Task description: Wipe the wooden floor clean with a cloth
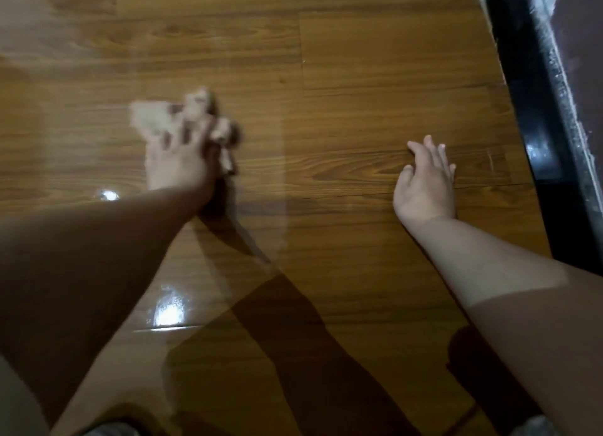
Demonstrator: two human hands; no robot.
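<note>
A crumpled pale cloth [153, 117] with darker patches lies on the glossy wooden floor [359, 76], blurred by motion. My left hand [177, 161] presses down on it with fingers spread over the fabric. My right hand [425, 181] rests flat on the floor boards to the right, fingers straight and holding nothing.
A black piece of furniture [538, 109] with a dusty edge runs along the right side. Bright light reflections show on the floor at lower left [168, 311]. Shadows of my arms fall across the boards near me.
</note>
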